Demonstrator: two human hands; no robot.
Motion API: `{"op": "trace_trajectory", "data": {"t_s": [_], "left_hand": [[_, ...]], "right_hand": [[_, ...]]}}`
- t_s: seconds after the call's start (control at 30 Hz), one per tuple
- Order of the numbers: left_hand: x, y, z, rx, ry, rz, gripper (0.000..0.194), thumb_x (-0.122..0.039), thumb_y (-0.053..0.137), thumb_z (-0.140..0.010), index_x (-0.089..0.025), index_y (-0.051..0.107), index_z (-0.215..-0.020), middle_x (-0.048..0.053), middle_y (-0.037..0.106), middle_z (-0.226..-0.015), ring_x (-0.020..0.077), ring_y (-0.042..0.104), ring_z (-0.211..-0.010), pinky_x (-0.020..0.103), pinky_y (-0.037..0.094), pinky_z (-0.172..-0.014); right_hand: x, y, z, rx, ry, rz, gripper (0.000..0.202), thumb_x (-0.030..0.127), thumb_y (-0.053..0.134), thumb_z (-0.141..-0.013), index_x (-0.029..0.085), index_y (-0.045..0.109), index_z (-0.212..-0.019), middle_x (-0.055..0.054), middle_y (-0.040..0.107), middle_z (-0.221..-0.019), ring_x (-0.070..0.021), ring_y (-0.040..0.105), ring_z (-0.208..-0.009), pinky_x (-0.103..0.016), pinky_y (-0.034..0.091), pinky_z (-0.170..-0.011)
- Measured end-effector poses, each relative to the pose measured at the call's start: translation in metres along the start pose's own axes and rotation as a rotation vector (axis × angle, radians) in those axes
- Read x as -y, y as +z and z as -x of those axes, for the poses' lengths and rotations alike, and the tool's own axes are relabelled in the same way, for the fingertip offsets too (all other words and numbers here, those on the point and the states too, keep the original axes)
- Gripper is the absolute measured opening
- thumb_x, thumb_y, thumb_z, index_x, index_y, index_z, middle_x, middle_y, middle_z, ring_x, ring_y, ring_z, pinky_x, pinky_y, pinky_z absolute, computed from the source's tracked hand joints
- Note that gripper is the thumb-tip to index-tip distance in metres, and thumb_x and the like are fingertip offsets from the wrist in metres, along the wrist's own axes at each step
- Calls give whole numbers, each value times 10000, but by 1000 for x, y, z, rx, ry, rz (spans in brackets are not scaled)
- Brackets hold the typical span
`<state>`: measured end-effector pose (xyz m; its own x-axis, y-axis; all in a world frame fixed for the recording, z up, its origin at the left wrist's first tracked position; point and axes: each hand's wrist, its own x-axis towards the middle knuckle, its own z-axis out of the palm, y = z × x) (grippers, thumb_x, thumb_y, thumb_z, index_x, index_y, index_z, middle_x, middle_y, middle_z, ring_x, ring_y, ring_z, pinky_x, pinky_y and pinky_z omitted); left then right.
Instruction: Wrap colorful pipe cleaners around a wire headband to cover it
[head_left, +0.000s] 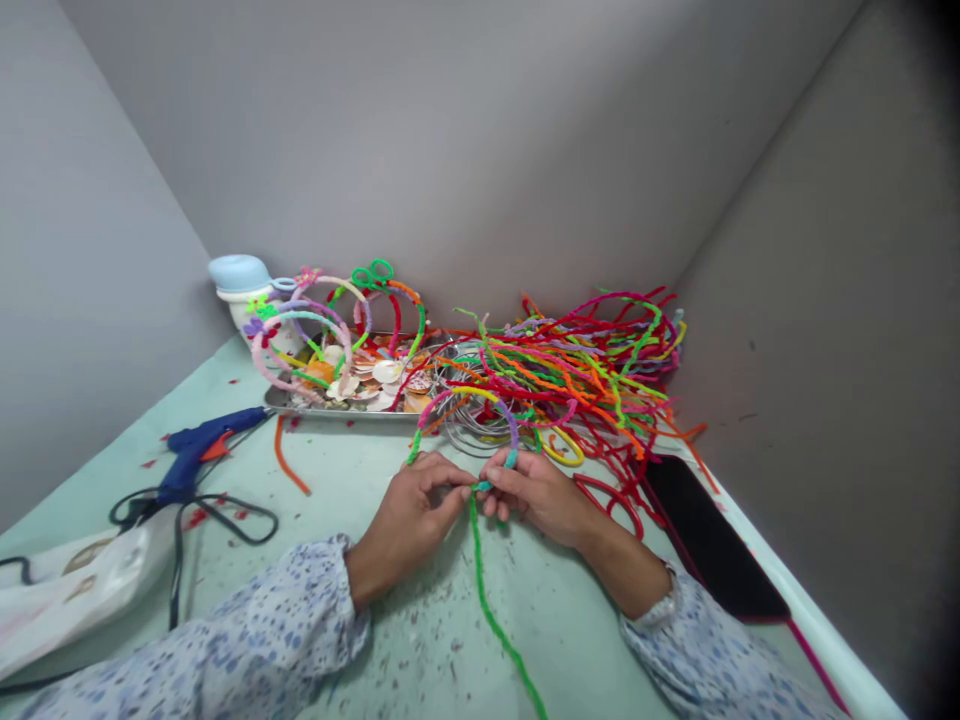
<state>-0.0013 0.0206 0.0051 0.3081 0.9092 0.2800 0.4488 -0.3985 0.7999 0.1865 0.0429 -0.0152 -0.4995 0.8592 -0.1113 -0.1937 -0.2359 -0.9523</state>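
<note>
A headband (512, 425) wrapped in pink, yellow, purple, blue and green fuzzy pipe cleaner arches up between my hands. My right hand (546, 498) is closed around its blue-wrapped side, with thumb and fingers pinching near the end. My left hand (409, 510) pinches a bright green pipe cleaner (484, 590) where it meets the blue part. From there the green length hangs down over the table toward me. The headband's other end, green, disappears behind my left hand. Exactly how the green strand sits at the fingertips is partly hidden.
A metal tray (352, 412) holds shells (386, 372) and finished headbands (259, 365), beside a white bottle (240, 270). Loose pipe cleaners (570, 350) and bare wire hoops (457, 435) pile up behind. A blue glue gun (202, 440) with cord lies left; a phone (712, 540) lies right.
</note>
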Motion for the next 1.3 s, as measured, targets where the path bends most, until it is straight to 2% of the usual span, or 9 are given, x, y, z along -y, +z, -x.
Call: {"op": "trace_trajectory", "data": {"t_s": [0.13,0.3,0.43,0.57,0.77,1.17,1.3], "left_hand": [[1,-1,0,-4,14,-12,188,-173,558,-823,-224,727,-889,31,682,-817,180,590,-823,305,424,-790],[1,-1,1,-4,80,-201,184,-193,567,-837,-261,720,-913,22,699,-860,202,581,-873,361,356,-854],[-1,-1,3,-8,95,-246,192,-191,568,-842,-264,715,-941,19,713,-869,204,588,-876,378,328,-870],[0,1,3,-29,29,-187,174,-194,596,-823,-272,727,-908,6,728,-850,200,605,-848,376,331,-872],[1,4,1,-47,-87,-4,163,-209,610,-802,-252,743,-886,13,734,-830,193,628,-821,320,420,-812],[-1,5,1,-51,-209,191,162,-170,602,-780,-189,724,-885,29,734,-849,180,656,-811,275,482,-772],[-3,5,1,-76,-196,185,130,-152,606,-773,-177,703,-857,24,726,-845,174,650,-818,272,480,-786]], "right_hand": [[-2,-3,-1,-4,2,8,267,402,654,-812,147,583,-847,-21,680,-660,-105,615,-549,-197,443,-503],[-4,-4,-3,-7,-4,35,253,388,642,-828,144,587,-868,-19,679,-671,-96,607,-536,-194,439,-498],[-3,-2,-2,-16,-10,59,266,404,642,-822,144,596,-859,-17,678,-661,-99,602,-530,-199,433,-490],[-1,0,-2,-27,3,76,272,411,639,-819,146,591,-855,-15,679,-646,-95,588,-502,-200,420,-472],[-1,0,-1,-57,3,82,271,413,652,-806,156,579,-854,-3,674,-642,-92,582,-501,-200,419,-475],[0,3,-1,-93,-21,104,270,411,678,-774,166,582,-835,11,651,-640,-94,559,-505,-213,416,-486],[-2,3,-1,-92,-31,101,261,400,677,-783,162,582,-836,9,647,-655,-89,554,-515,-209,420,-499]]}}
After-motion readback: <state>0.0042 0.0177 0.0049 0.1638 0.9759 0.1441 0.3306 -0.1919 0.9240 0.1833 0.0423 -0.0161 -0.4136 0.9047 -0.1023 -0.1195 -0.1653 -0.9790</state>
